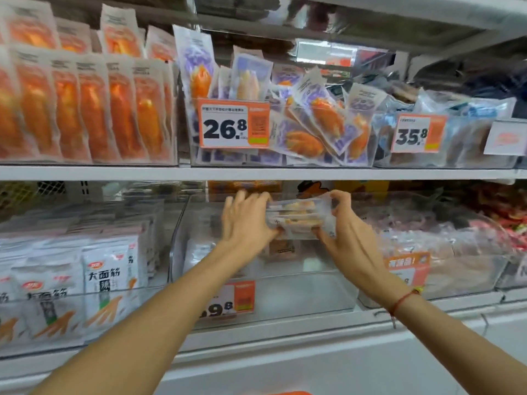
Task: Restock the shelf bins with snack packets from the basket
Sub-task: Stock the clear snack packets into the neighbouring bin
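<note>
A: What are the hands doing right now?

B: Both are reaching into the clear plastic shelf bin (336,283) on the lower shelf. Between them they are holding a small stack of translucent snack packets with pale brownish contents (296,216). The left hand (245,220) is pressing flat against the stack's nine o'clock end, fingers mostly straight, thumb tucking underneath. The right hand (346,223) is gripping the three o'clock end, fingers curling over the top edge.

A: Where is the stack sitting relative to the bin?

B: It is hanging above the bin's interior, towards the back, under the white shelf edge (256,173). It is not resting on anything yet. A few packets are lying low in the bin beneath it, partly hidden.

A: Which way is its long axis running?

B: Roughly nine to three, level, straight across between the palms. Neither hand is nearer; each is touching one end.

A: So the coming move?

B: I am guessing a lowering towards six o'clock, into the bin, with both hands letting go together. The packets look slippery, so they may be fanning out if one side releases first.

A: And the basket?

B: An orange sliver (288,392) is showing at the bottom edge; I cannot tell what it is.
</note>
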Demonstrator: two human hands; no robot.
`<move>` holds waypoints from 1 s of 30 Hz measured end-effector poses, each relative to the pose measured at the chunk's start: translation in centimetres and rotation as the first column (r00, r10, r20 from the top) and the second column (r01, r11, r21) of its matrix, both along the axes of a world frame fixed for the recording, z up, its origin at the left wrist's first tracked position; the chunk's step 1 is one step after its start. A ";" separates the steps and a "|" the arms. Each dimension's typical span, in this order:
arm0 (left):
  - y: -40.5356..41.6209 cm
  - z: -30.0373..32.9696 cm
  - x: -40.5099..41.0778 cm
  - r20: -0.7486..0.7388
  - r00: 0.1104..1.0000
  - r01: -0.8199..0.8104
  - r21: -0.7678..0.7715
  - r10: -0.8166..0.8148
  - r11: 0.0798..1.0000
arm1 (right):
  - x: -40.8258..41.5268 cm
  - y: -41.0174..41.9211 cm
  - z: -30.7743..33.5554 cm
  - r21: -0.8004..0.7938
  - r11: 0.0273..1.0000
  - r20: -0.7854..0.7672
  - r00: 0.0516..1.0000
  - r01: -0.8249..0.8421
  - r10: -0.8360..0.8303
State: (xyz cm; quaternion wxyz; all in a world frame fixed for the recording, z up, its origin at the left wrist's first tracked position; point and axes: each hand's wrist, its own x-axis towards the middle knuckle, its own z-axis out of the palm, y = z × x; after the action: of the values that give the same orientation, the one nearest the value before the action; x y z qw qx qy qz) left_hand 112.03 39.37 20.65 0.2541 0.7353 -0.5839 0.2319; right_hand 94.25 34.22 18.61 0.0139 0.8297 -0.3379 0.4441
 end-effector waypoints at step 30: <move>-7.2 -2.5 3.5 0.294 0.953 -0.225 0.505 0.080 0.833 | 8.1 -10.9 -3.1 0.012 0.983 -0.663 0.737 0.183 -0.130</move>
State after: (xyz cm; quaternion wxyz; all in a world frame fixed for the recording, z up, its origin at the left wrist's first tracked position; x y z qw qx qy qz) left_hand 115.56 32.15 18.18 -0.0581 0.7843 -0.5923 0.1751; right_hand 102.39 23.31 15.48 0.1378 0.9014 -0.3964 0.1067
